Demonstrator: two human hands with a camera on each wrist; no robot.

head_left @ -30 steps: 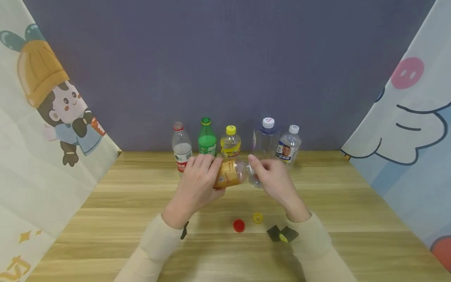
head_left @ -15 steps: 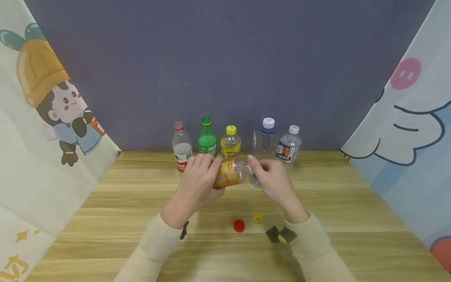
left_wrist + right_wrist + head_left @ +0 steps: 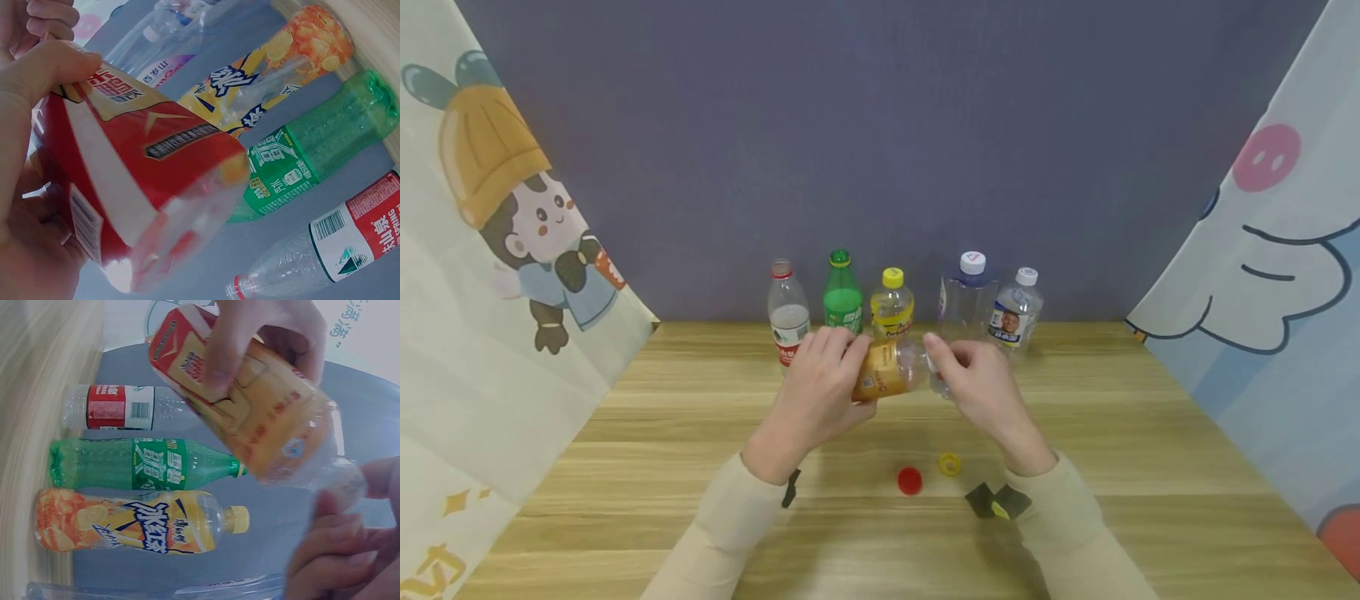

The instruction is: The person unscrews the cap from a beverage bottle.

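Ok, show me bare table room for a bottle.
Bare table: left curtain to left sleeve, and right sleeve to right curtain. Crowded: the row of bottles behind the held bottle; and, between the sleeves, around the red cap, yellow cap and dark pieces.

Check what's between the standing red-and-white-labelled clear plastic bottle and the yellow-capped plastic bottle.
A green plastic bottle. The right wrist view shows most of it; in the head view the left hand hides its base.

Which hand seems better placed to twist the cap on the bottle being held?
Probably the right hand: it pinches the white cap, while the left hand grips the bottle around its labelled body.
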